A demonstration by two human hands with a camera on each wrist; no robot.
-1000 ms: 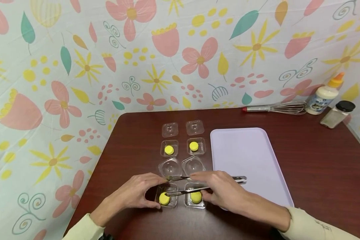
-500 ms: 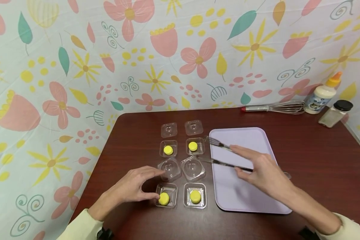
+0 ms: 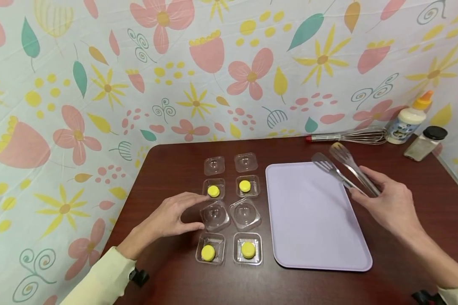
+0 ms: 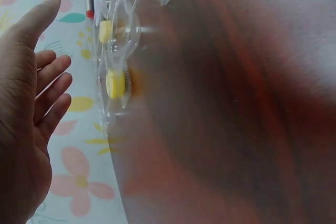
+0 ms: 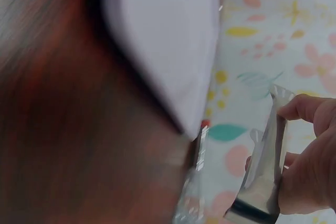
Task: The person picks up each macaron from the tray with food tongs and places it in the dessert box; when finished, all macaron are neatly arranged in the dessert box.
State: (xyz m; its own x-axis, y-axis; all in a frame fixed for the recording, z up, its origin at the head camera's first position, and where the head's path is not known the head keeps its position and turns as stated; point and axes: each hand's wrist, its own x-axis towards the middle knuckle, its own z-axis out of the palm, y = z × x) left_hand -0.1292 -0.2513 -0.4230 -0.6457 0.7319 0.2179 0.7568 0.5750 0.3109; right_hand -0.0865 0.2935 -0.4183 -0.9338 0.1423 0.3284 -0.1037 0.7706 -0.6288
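Note:
My right hand (image 3: 395,205) grips metal tongs (image 3: 354,169) above the back right of the lilac tray (image 3: 313,220). The tongs' two arms stand apart, with nothing between their tips. My left hand (image 3: 171,216) hovers with spread fingers just left of the clear plastic containers, holding nothing. In the front left container (image 3: 220,256) sits a yellow macaron (image 3: 208,253); another yellow macaron (image 3: 248,250) lies in the front right one. The two back containers hold a yellow macaron (image 3: 213,191) and a yellow macaron (image 3: 244,186). Their domed lids, such as the nearer left lid (image 3: 215,215), lie opened back.
A whisk (image 3: 351,136) lies along the table's back edge. Beside it are a white squeeze bottle (image 3: 406,123) with a yellow and orange cap and a jar (image 3: 423,146) with a black lid. A flowered cloth (image 3: 229,106) hangs behind the brown table (image 3: 168,169).
My right hand has carried the tongs from over the front containers rightward and back past the tray. The left hand has shifted slightly away from the front left macaron, toward the lids.

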